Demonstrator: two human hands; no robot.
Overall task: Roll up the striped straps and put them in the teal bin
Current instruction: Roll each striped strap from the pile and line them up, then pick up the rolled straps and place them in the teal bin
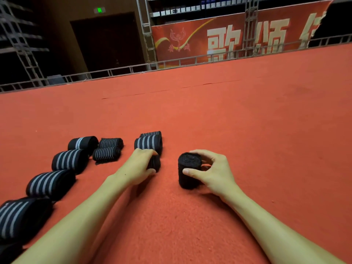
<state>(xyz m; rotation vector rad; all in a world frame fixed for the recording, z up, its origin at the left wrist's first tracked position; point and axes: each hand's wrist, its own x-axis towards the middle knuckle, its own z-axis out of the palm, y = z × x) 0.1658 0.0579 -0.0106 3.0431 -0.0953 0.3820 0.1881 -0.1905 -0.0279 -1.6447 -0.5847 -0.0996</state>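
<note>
My right hand (213, 171) grips a black rolled strap (187, 169) that stands on end on the red carpet, thumb in front and fingers behind it. My left hand (141, 165) curls round a smaller dark roll (155, 163), mostly hidden under the fingers. Just beyond the left hand lies a rolled striped strap (149, 142) with another (151, 133) behind it. Several more black rolls with grey stripes lie in a line to the left, among them one at the bottom left corner (18, 216). No teal bin is in view.
The red carpet (247, 121) stretches far to the right and ahead. A metal railing (133, 68) edges it at the back, with a red banner (228, 37) and scaffolding behind.
</note>
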